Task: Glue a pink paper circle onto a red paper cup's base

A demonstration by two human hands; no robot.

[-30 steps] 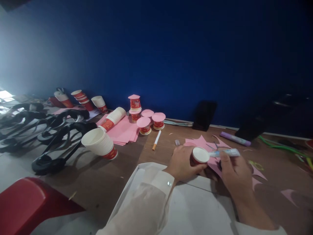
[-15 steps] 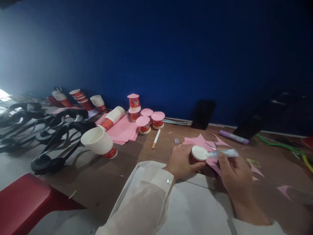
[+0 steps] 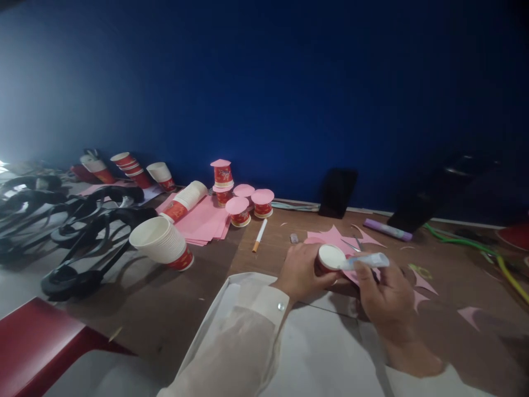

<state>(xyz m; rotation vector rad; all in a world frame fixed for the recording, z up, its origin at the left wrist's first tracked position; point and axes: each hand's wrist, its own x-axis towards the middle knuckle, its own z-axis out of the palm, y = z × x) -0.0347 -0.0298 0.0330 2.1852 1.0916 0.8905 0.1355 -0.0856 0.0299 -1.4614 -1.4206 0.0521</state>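
My left hand (image 3: 303, 270) is wrapped round a small red paper cup (image 3: 331, 257), whose white round base faces up. Between thumb and fingers, my right hand (image 3: 382, 292) holds a pale translucent glue tube (image 3: 366, 261), its tip at the right edge of the cup's base. Cut pink paper (image 3: 335, 237) and partly hidden scissors (image 3: 351, 244) lie just behind the hands. To the left stand several red cups with pink paper discs on top, one of them (image 3: 263, 203) nearest the hands. A white and orange stick (image 3: 259, 236) lies in front of them.
Pink sheets (image 3: 206, 220) lie under a toppled cup stack (image 3: 184, 201). Another cup stack (image 3: 161, 241) leans at the left, beside black headsets (image 3: 103, 242). A purple tube (image 3: 387, 229), a black stand (image 3: 338, 193) and green cable (image 3: 458, 240) are at the back right. A red stool (image 3: 41, 342) is at lower left.
The whole view has shifted slightly, so most things sit a little further left. Both hands keep their holds, and the tube's tip stays at the edge of the cup's base.
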